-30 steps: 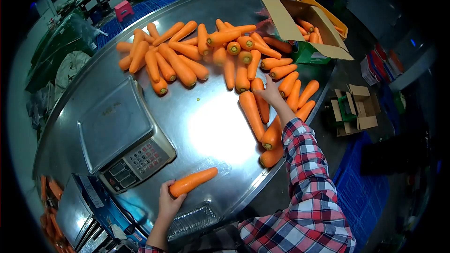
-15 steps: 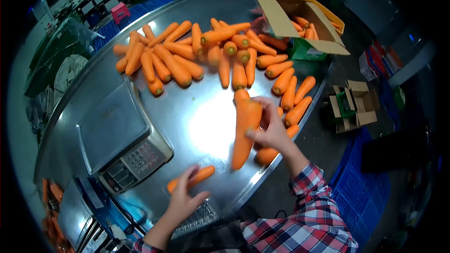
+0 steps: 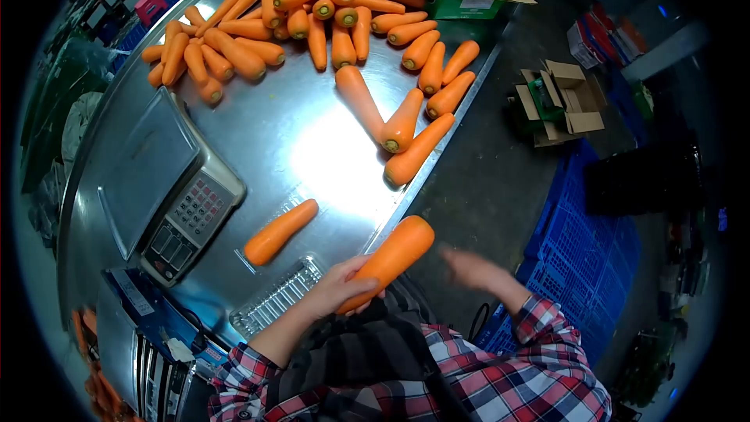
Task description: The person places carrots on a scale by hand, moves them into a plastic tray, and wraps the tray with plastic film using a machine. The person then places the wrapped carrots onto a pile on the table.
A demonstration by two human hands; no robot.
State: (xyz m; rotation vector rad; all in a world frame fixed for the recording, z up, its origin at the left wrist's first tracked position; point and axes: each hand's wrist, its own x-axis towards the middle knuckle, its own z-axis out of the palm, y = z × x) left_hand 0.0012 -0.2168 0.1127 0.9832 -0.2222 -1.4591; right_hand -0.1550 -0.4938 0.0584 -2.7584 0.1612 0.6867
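My left hand (image 3: 344, 287) is closed around a large carrot (image 3: 402, 246) at the table's front edge, close to my body. The carrot is tilted, its thick end pointing up and right. My right hand (image 3: 473, 267) hangs apart from it, off the table to the right; its fingers are smeared by motion. A smaller carrot (image 3: 280, 232) lies in a clear plastic tray left of centre. Another clear ribbed tray (image 3: 275, 297) sits just left of my left hand. Several loose carrots (image 3: 402, 123) lie near the right edge.
A scale (image 3: 176, 187) stands on the left of the metal table (image 3: 266, 133). A carrot pile (image 3: 234, 51) spreads along the back, beside an open carton (image 3: 469, 0) holding carrots. Blue plastic pallets (image 3: 582, 258) and opened boxes (image 3: 570, 98) are on the floor at right.
My left hand has moved from the smaller carrot to grip a large one. My right hand, earlier holding carrot over the table, has moved right and down. The view has tilted downward.
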